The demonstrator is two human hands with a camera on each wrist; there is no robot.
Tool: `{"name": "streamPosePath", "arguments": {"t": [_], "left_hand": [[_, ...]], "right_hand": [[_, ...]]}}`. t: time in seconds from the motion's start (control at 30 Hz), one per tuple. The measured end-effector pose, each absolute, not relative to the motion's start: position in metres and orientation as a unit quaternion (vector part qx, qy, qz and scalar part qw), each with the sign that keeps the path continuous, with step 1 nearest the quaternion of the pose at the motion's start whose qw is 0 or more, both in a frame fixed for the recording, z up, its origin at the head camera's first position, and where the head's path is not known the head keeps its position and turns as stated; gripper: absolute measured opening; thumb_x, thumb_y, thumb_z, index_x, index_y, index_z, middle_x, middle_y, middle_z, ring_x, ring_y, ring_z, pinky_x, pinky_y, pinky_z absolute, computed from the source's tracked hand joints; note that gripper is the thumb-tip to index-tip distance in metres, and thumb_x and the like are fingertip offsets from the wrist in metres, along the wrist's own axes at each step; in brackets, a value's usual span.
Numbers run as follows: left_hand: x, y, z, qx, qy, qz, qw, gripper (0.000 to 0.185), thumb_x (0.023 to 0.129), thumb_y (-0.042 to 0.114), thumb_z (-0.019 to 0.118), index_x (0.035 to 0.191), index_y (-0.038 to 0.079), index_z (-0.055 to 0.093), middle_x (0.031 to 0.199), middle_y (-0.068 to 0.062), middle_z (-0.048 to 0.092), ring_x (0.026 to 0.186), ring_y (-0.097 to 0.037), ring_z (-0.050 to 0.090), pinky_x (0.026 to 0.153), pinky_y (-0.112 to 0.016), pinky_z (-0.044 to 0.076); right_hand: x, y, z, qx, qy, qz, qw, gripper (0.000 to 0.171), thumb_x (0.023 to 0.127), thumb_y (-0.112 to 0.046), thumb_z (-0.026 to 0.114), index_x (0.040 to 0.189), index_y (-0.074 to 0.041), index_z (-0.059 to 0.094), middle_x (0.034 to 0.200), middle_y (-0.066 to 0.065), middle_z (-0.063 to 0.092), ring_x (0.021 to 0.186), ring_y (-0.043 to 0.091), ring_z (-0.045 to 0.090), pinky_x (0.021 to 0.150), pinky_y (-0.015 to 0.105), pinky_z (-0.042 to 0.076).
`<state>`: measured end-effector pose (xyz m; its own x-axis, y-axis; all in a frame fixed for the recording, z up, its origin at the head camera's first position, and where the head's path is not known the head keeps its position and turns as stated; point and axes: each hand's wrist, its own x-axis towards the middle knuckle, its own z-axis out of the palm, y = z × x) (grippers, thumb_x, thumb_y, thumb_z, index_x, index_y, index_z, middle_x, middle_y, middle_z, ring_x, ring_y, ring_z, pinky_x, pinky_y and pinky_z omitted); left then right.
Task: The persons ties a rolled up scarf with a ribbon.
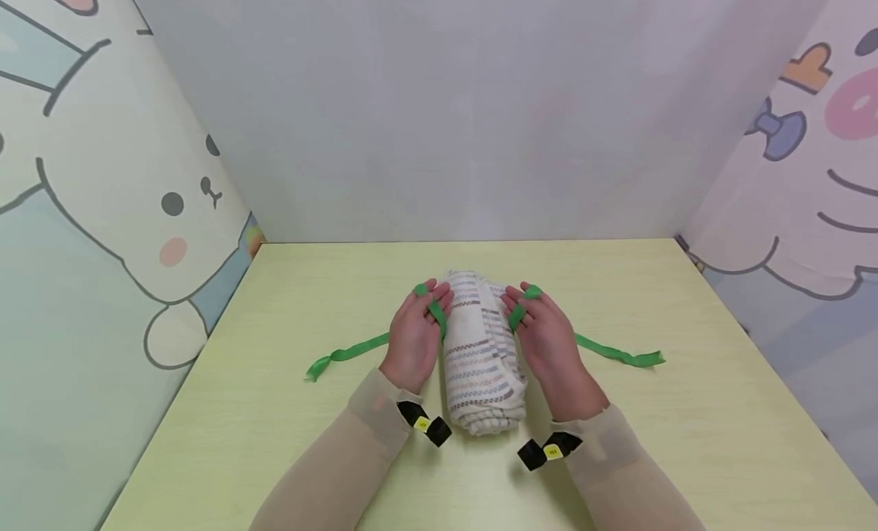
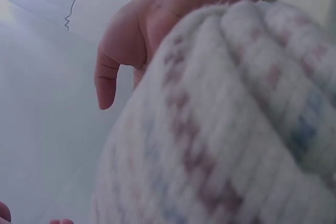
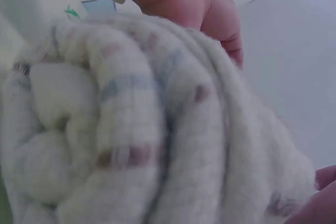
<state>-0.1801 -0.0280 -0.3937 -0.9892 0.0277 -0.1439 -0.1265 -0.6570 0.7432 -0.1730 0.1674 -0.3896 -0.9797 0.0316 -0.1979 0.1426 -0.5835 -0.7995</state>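
A rolled-up white cloth [image 1: 473, 356] with rows of small coloured dashes lies lengthwise on the table between the two hands. A green ribbon [image 1: 610, 352] comes out on both sides of the roll; its stretch beneath the cloth is hidden. My left hand [image 1: 418, 333], palm up at the roll's left side, holds one part of the ribbon among its fingers. Opposite it, my right hand [image 1: 549, 333] holds the other part in the same way. Both loose ends trail outward on the table. The wrist views show mostly the cloth [image 2: 210, 129], close and blurred.
The pale yellow table [image 1: 274, 447] reaches back to a plain light wall [image 1: 473, 119]. Side panels with cartoon animals [image 1: 123, 173] stand left and right. A small black camera [image 1: 424, 423] is strapped to each sleeved wrist.
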Motion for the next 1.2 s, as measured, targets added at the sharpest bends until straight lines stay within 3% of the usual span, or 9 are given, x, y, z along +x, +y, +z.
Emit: {"name": "streamPosePath", "arguments": {"t": [0.33,0.57,0.8,0.97,1.2], "left_hand": [[-0.177,-0.021,-0.385,-0.024,0.468,0.882,0.043,0.049,0.112,0.014,0.039,0.157,-0.002,0.030,0.160,-0.018,0.036,0.147,-0.026,0.037,0.121,-0.036,0.028],[-0.175,-0.018,-0.383,-0.020,0.490,0.870,0.053,0.053,0.111,0.017,0.042,0.160,0.003,0.027,0.163,-0.013,0.033,0.150,-0.023,0.031,0.125,-0.043,0.016],[-0.176,-0.015,-0.383,-0.006,0.516,0.855,0.055,0.054,0.110,0.017,0.043,0.160,0.003,0.028,0.165,-0.011,0.031,0.151,-0.020,0.030,0.125,-0.042,0.015],[-0.175,-0.013,-0.381,0.008,0.537,0.842,0.053,0.054,0.111,0.017,0.041,0.160,0.002,0.026,0.166,-0.011,0.030,0.151,-0.019,0.028,0.125,-0.039,0.015],[-0.174,-0.009,-0.381,0.015,0.567,0.821,0.067,0.055,0.110,0.017,0.041,0.162,0.006,0.025,0.166,-0.007,0.030,0.152,-0.018,0.028,0.124,-0.038,0.017]], "right_hand": [[-0.172,0.159,-0.386,0.068,0.490,-0.869,0.020,0.077,0.087,0.023,0.026,0.161,0.000,0.024,0.158,0.027,0.036,0.145,0.031,0.041,0.116,0.035,0.037],[-0.170,0.157,-0.392,0.048,0.528,-0.848,0.004,0.050,0.107,0.009,0.035,0.156,0.001,0.037,0.154,0.025,0.042,0.140,0.032,0.049,0.111,0.040,0.044],[-0.169,0.158,-0.398,0.022,0.635,-0.770,-0.059,0.034,0.109,-0.006,0.050,0.141,0.003,0.058,0.148,0.013,0.054,0.131,0.026,0.058,0.104,0.035,0.050],[-0.171,0.160,-0.402,0.009,0.677,-0.730,-0.093,0.031,0.108,-0.008,0.054,0.137,-0.001,0.062,0.143,0.013,0.060,0.127,0.023,0.062,0.101,0.027,0.051],[-0.171,0.161,-0.404,0.004,0.706,-0.700,-0.106,0.030,0.107,-0.007,0.055,0.136,-0.003,0.064,0.135,0.015,0.066,0.123,0.025,0.063,0.096,0.024,0.052]]}}
